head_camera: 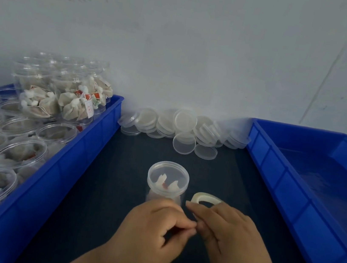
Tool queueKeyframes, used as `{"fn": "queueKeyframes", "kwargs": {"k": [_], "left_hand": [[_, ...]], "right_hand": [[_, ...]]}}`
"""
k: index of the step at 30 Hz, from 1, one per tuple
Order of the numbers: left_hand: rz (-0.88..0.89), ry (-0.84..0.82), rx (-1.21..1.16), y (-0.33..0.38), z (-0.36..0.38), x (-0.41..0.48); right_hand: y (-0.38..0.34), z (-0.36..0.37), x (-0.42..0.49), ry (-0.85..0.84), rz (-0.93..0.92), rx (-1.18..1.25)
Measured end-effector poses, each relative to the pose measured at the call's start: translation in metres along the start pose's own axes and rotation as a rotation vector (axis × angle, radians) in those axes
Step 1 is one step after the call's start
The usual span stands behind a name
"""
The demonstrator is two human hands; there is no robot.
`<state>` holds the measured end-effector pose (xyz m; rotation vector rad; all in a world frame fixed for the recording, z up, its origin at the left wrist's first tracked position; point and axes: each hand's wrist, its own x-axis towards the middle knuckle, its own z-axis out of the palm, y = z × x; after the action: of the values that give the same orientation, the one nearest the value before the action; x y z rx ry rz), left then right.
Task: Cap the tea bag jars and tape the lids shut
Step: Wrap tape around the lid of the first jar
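- left grip: nearest the camera, fingers curled, thumb and forefinger tips pinched together at the gap between the 2 hands. I judge it has the free end of the tape, but the strip is too clear to see.
- right grip: beside the left one, tips almost touching, fingers curled round the tape roll. Only the far arc of the roll sticks out past the knuckles. The roll is tilted and its near half is hidden.
- jar: 1 jar, upright on the dark tabletop, just beyond both grips and a little left of the pinch. Lid on, tea bags visible through it. Long axis vertical, mouth up. The left knuckles overlap its lower wall in view; cannot tell if they touch.
- Key relation: the lid seam sits ahead of and above the pinch, and the roll lies just right of the jar. The left grip is nearer the jar wall, so the tape end likely goes on from that side, with the roll carried round the vertical axis.
- Step, as judged: cap done on this jar, taping not yet started.
- left bin: blue, rows of open jars with tea bags, uncapped, more stacked at its back.
- right bin: blue, contents unclear.
- spare lids: heaped against the wall, farthest back.
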<state>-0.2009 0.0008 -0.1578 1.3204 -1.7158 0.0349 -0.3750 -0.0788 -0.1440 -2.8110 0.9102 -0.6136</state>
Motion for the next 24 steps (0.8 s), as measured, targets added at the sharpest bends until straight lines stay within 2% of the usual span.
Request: {"fn": "queueKeyframes", "kwargs": {"k": [3,6,9,14,17,18,20,24], "left_hand": [[-0.066,0.070,-0.052,-0.003,0.005,-0.008],[-0.038,0.098,-0.002,-0.005,0.009,-0.009],[-0.075,0.158,0.011,-0.008,0.009,-0.011],[-0.501,0.293,-0.036,-0.036,0.005,-0.008],[-0.729,0.095,-0.148,-0.051,0.009,0.008],[-0.722,0.033,-0.221,-0.053,0.012,0.012],[-0.673,0.013,-0.327,-0.056,0.017,0.018],[-0.611,0.162,-0.427,-0.048,0.010,0.021]], "right_hand": [[0.003,0.000,0.005,-0.057,0.048,0.054],[0.002,0.002,0.005,-0.095,0.089,0.135],[0.004,0.004,0.006,-0.073,0.157,0.141],[0.005,-0.001,0.014,0.027,0.213,0.076],[0.003,-0.004,0.025,0.050,0.189,0.000],[0.000,-0.005,0.028,0.051,0.185,-0.019],[-0.004,-0.007,0.034,0.044,0.176,-0.048],[-0.010,-0.018,0.036,0.130,0.129,-0.072]]}}
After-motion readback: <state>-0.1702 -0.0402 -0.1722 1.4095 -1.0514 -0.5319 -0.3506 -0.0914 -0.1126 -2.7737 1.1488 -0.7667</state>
